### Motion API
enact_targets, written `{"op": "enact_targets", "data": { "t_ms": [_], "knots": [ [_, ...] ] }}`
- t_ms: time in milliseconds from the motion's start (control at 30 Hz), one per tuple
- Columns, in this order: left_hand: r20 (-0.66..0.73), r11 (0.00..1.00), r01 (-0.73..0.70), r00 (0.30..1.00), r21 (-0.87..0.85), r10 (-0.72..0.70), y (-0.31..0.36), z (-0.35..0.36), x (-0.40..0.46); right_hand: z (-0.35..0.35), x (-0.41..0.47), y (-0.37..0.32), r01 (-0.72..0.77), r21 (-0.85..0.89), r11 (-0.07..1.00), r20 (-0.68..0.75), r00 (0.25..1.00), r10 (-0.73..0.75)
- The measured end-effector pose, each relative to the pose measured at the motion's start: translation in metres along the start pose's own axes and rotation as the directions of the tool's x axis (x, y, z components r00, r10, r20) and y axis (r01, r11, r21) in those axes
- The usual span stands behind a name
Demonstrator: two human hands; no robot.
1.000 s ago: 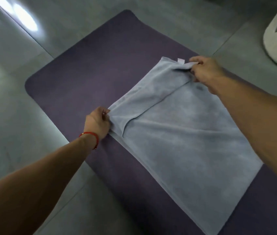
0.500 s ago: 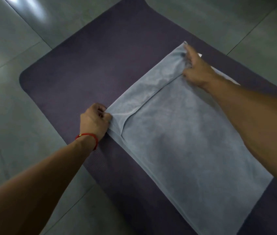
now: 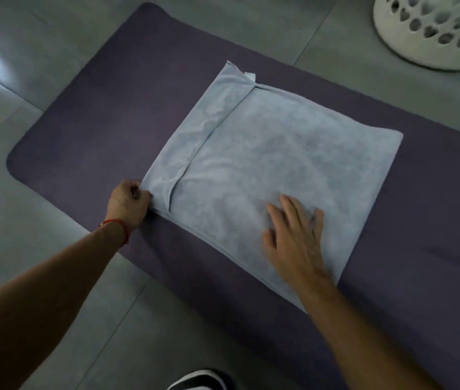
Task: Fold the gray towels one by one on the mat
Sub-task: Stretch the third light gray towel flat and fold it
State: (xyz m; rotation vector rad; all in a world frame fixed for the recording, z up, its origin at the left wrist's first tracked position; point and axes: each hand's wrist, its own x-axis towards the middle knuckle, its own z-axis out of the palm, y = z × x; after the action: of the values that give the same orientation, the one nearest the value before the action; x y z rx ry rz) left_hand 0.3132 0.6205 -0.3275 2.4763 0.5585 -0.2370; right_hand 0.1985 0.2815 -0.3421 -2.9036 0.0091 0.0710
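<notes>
Pinching the towel [image 3: 265, 170] corner at nine o'clock, the left hand [image 3: 129, 205] anchors it on the mat [image 3: 88, 130]; the right hand [image 3: 296, 237], fingers spread flat at five o'clock, presses the cloth, likely smoothing it for folding

Gray towel [image 3: 273, 164] covers middle of purple mat [image 3: 116, 114], lies flat, low.
Bare mat strip left of towel, wide, open to hand.
Bare mat right of towel too [image 3: 420, 235].
Left hand [image 3: 127, 202] pinches near-left towel corner, blocks that corner.
Right hand [image 3: 296, 237] flat on near part of towel, forearm crosses near edge.
Far towel edge with white tag [image 3: 250, 76] unobstructed.
White perforated basket [image 3: 434, 35] stands on floor far right, off mat, well apart from towel.
Shoe [image 3: 198, 380] at bottom edge, near mat's near side.
Tiled floor [image 3: 12, 94] left of mat open.
</notes>
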Motion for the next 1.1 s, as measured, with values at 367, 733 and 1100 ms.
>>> {"op": "enact_targets", "data": {
  "t_ms": [367, 733, 1100],
  "knots": [
    [0.200, 0.985, 0.048, 0.976, 0.165, -0.081, 0.021, -0.012, 0.018, 0.001, -0.112, -0.012, -0.719, 0.249, 0.648, -0.168, 0.627, 0.760],
    [0.575, 0.929, 0.257, 0.816, -0.267, -0.060, -0.004, -0.072, 0.025, -0.025, -0.131, -0.020, -0.494, 0.865, -0.093, 0.338, 0.436, 0.834],
    [0.582, 0.871, 0.046, 0.761, -0.489, 0.287, -0.057, -0.095, -0.005, -0.044, -0.170, -0.041, -0.420, 0.898, 0.130, 0.188, 0.633, 0.751]
  ]
}}
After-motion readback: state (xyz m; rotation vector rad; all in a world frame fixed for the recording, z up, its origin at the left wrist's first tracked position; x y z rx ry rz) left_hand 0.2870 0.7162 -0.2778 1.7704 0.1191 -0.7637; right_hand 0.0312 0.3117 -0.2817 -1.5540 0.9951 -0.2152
